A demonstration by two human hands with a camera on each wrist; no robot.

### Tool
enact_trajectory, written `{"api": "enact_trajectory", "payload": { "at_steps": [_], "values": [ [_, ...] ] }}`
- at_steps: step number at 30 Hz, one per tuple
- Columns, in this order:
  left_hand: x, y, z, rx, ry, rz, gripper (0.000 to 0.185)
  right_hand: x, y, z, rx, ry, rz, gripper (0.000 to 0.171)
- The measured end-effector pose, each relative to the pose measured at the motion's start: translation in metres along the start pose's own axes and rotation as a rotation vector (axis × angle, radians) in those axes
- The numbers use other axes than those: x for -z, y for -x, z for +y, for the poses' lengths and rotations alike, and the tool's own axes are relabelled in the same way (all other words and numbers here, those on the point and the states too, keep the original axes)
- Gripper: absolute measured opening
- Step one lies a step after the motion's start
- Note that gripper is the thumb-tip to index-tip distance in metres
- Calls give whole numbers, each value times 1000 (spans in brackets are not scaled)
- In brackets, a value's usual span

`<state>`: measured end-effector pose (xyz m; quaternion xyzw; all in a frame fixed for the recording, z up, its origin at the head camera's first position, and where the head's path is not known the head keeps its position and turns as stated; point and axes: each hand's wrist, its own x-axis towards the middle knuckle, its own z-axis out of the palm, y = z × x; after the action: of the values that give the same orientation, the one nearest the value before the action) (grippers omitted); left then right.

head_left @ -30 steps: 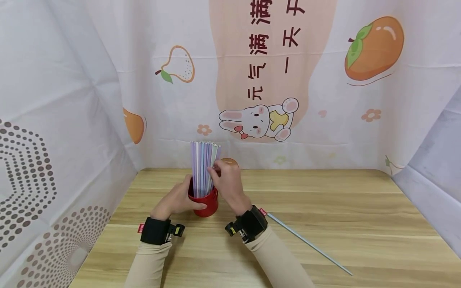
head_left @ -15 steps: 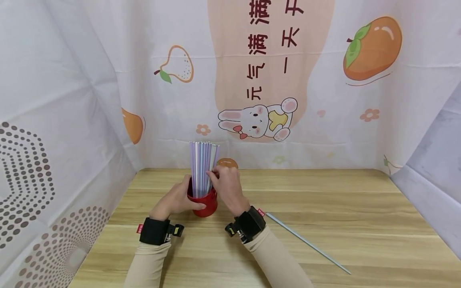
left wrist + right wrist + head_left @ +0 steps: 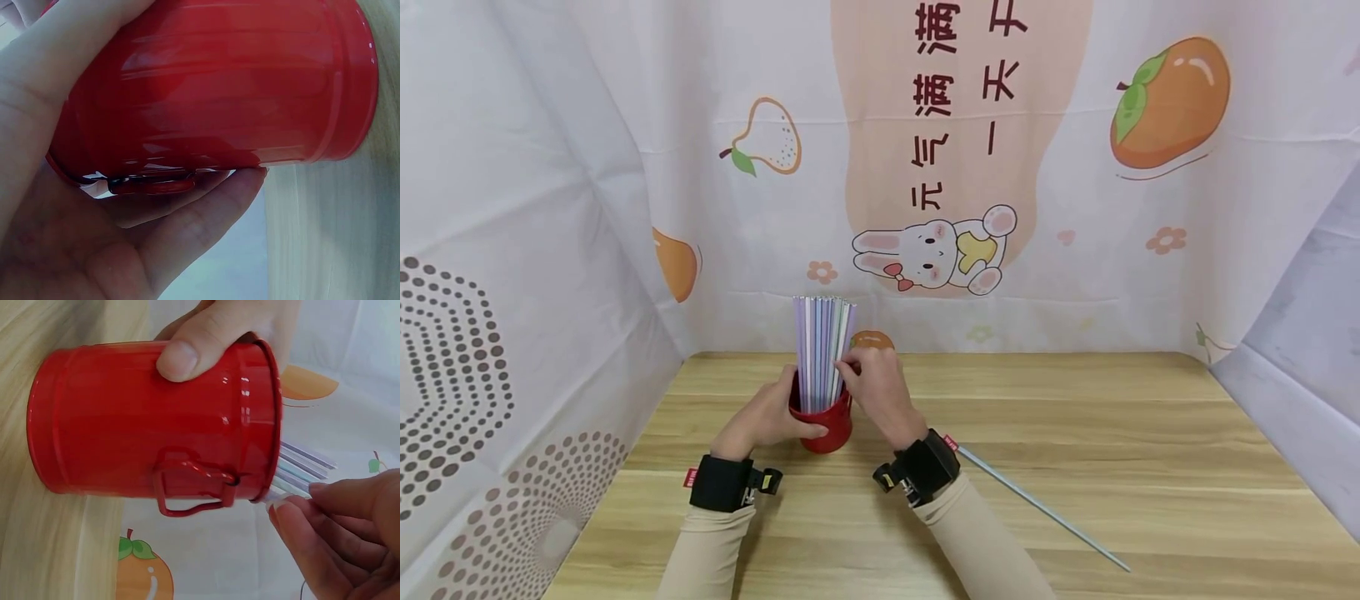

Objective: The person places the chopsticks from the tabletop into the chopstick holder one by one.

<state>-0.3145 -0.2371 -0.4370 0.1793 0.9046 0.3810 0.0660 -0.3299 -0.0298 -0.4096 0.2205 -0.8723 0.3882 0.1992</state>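
A red metal bucket with a small side handle stands on the wooden table, holding a dense bundle of long thin pastel sticks. My left hand grips the bucket around its side, thumb across the front near the rim. In the left wrist view, fingers wrap beneath the bucket's red wall. At the right side of the bundle, just above the rim, my right hand pinches a pale stick between thumb and forefinger. The lower parts of the sticks are hidden inside the bucket.
One light blue stick lies slantwise on the table, right of my right wrist. Behind the table hangs a printed white cloth with fruit and a rabbit; another cloth borders the left side.
My right hand has slid slightly down along the sticks towards the bucket's rim. The left hand keeps its hold on the bucket, which stays in place.
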Motion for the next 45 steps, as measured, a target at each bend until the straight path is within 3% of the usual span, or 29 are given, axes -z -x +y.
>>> {"api": "enact_trajectory", "payload": {
  "at_steps": [8, 13, 22, 28, 35, 38, 45],
  "values": [
    [-6, 0, -1, 5, 27, -10, 96, 24, 11, 5, -72, 68, -72, 10],
    [-6, -1, -2, 11, 47, -19, 98, 49, 22, 10, -154, 168, -185, 11],
    [-2, -1, -5, 2, 68, -22, 101, 86, 50, 51, -270, 254, -364, 16],
    [-2, -1, -5, 0, 54, -24, 101, 98, 75, 73, -217, 288, -400, 17],
    [2, -2, -5, -14, 20, -13, 101, 107, 95, 79, -207, 316, -394, 17],
    [3, -3, -4, -7, 3, -11, 100, 112, 99, 80, -247, 339, -434, 10],
    [1, -4, 0, -6, 16, -21, 100, 121, 105, 81, -362, 438, -596, 23]
  ]
}}
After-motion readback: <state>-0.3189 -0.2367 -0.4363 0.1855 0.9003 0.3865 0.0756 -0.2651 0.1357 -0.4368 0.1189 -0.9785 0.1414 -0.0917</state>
